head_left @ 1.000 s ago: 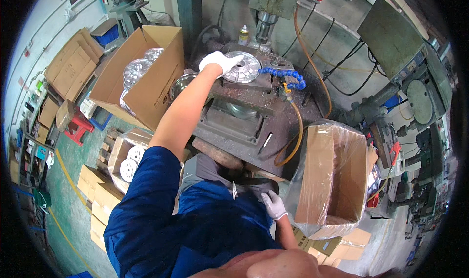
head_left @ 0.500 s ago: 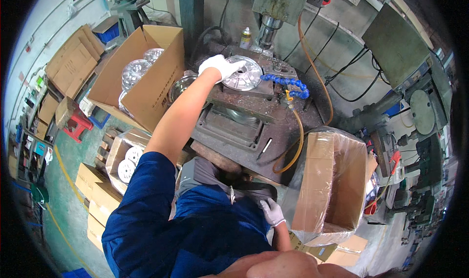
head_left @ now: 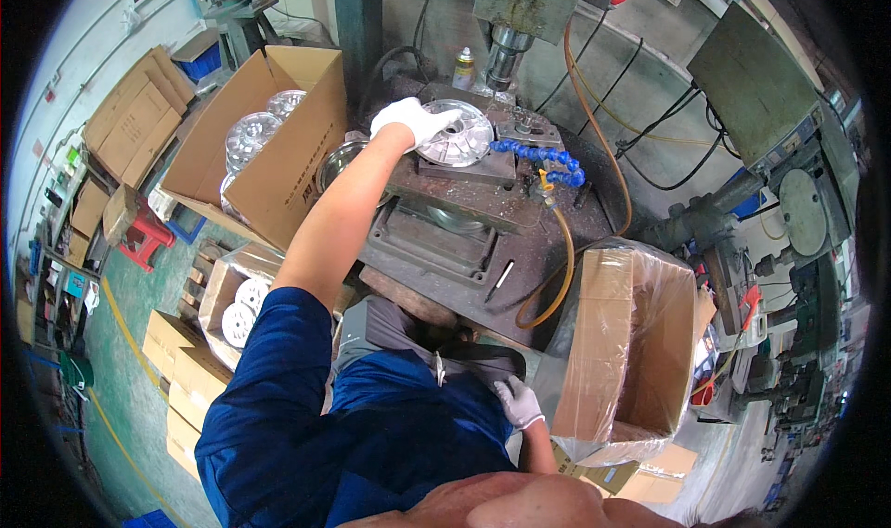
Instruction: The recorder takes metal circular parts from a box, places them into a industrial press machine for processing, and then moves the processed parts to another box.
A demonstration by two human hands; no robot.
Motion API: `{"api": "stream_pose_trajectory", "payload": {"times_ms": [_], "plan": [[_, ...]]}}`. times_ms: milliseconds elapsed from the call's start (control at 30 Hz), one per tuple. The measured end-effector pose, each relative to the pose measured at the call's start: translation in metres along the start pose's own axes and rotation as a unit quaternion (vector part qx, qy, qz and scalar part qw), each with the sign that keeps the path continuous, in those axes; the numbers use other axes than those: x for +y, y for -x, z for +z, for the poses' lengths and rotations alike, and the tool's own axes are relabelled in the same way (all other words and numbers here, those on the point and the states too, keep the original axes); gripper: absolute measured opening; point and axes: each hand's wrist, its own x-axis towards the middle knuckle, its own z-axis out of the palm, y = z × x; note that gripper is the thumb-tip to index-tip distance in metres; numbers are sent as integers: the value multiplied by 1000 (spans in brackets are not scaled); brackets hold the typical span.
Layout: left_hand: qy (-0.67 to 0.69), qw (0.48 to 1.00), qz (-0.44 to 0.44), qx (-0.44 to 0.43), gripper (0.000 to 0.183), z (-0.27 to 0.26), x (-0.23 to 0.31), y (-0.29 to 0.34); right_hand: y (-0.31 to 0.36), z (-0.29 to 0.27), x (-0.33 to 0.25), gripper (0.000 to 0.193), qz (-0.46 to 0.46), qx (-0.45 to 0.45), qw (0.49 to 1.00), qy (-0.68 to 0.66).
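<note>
My left hand (head_left: 412,123), in a white glove, holds the left rim of a round silver metal wheel part (head_left: 461,138) with ribs and a hole in its centre. One digit stretches across the top of the part; the other fingertips are hidden. The wheel part lies flat on a metal block on the machine table (head_left: 418,197). A blue jointed coolant hose (head_left: 538,153) reaches to its right edge. On my right thigh rests my right hand (head_left: 520,404), also gloved, with its fingers stretched out and nothing in them.
Behind the part hangs the machine spindle (head_left: 507,57), near a spray can (head_left: 463,69). A tall carton (head_left: 295,161) of shiny wheel parts stands left. A plastic-lined carton (head_left: 594,342) is at the right. A white marker-like stick (head_left: 501,280) lies on the table.
</note>
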Motion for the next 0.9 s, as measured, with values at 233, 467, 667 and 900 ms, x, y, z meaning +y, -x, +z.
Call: {"api": "stream_pose_trajectory", "payload": {"times_ms": [233, 467, 667, 900], "plan": [[44, 997, 25, 57, 93, 0, -14, 0, 0, 1, 14, 40, 20, 6, 1000, 12], [47, 996, 29, 72, 91, -2, -16, 3, -10, -4, 7, 38, 9, -31, 999, 0], [57, 997, 35, 34, 90, 0, -7, 1, -12, -9, 1, 41, 15, -34, 999, 19], [36, 999, 16, -19, 95, 3, -2, -7, -11, -4, 16, 44, 20, -40, 998, 38]]}}
